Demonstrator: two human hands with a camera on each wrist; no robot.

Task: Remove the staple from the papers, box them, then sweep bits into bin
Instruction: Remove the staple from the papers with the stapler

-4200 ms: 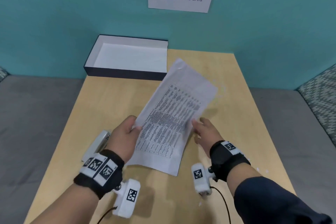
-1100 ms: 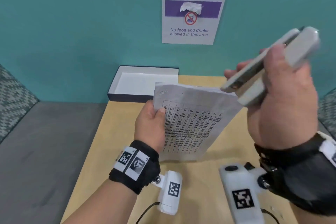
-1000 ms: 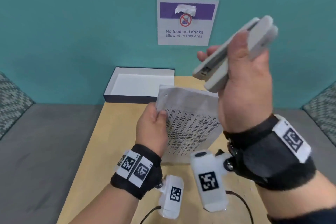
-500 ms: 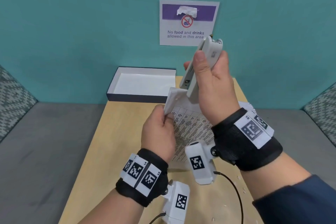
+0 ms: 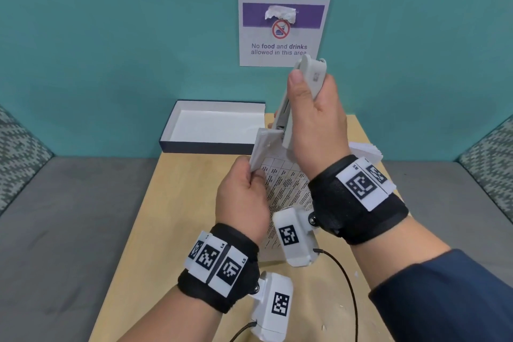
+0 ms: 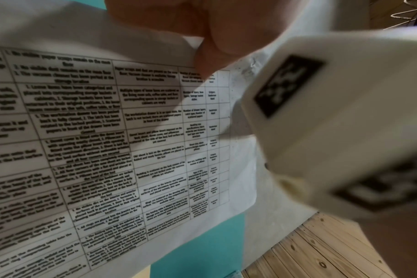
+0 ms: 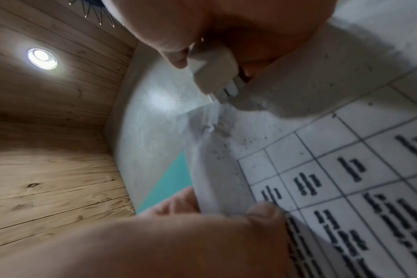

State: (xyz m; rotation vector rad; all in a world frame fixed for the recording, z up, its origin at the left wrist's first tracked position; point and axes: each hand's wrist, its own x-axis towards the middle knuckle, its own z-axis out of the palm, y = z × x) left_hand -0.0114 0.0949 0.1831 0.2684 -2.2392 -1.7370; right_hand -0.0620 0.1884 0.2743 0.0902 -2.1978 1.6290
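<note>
Left hand point(image 5: 244, 200) pinching papers point(image 5: 280, 189), right hand point(image 5: 316, 122) gripping upright stapler point(image 5: 301, 97), nose down

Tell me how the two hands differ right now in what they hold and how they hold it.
The left hand pinches the folded corner of the papers between thumb and fingers; the right hand wraps around the white stapler. The left hand sits lower, nearer the table; the right hand is raised, with the stapler near upright, its lower end at the papers' corner. Both wear black wristbands with cameras.
</note>
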